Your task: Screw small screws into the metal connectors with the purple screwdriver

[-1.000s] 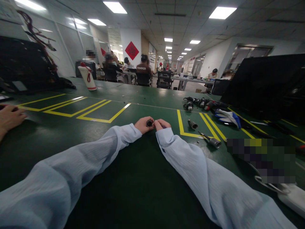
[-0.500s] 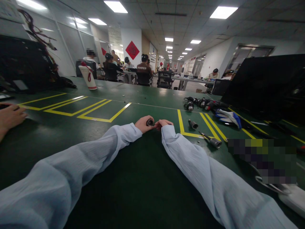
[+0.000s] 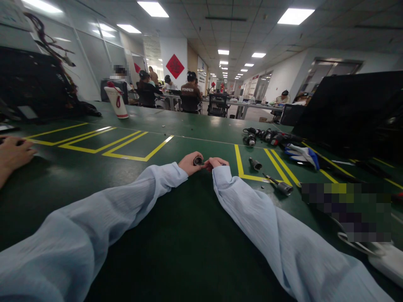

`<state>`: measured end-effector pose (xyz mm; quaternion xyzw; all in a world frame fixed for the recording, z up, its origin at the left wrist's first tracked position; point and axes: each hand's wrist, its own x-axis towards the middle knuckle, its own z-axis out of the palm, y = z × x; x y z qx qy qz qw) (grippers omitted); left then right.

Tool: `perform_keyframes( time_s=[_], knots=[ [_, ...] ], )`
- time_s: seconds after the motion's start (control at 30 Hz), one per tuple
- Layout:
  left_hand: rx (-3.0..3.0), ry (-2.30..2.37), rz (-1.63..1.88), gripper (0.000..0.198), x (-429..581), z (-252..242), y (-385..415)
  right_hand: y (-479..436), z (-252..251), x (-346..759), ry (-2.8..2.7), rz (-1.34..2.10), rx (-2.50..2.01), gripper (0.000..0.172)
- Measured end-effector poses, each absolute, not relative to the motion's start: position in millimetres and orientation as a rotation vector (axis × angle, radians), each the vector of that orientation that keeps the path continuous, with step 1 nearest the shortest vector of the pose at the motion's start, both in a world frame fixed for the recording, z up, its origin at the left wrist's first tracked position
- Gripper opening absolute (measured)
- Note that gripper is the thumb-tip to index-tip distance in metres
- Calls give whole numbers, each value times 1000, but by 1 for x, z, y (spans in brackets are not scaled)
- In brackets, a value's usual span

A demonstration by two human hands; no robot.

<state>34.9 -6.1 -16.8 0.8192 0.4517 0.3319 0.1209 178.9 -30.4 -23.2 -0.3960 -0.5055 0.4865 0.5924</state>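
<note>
Both my arms in pale blue sleeves stretch far out over the green table (image 3: 189,235). My left hand (image 3: 189,163) is closed round a small dark cylindrical metal part (image 3: 198,160) with its open end facing me. My right hand (image 3: 215,162) rests just right of it, fingers pinched toward the part; what they hold is too small to name. A short metal cylinder (image 3: 255,164) lies inside a yellow-taped box to the right. A screwdriver-like tool (image 3: 278,185) lies nearer, beside a tiny screw.
A pile of dark drill parts (image 3: 264,135) and a white-and-blue glove (image 3: 300,154) lie at the right, before a black screen (image 3: 352,109). Another person's hand (image 3: 14,153) rests at the left edge. A white cup (image 3: 116,102) stands far left. Seated people work at tables behind.
My right hand has shifted slightly right and its fingers have stretched toward the part since a second ago. My left hand and the part have stayed in place.
</note>
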Motion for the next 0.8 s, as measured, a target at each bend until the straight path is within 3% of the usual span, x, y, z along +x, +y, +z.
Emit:
perform_keyframes(
  time_s=[0.53,0.8],
  knots=[
    [2351,1317,961,23,36,-16,-8,-35,-21,172,-1205,1037,-918,19],
    [2344,1327,952,25,36,-13,-8,-29,-25,176,-1092,1299,-865,17]
  ],
)
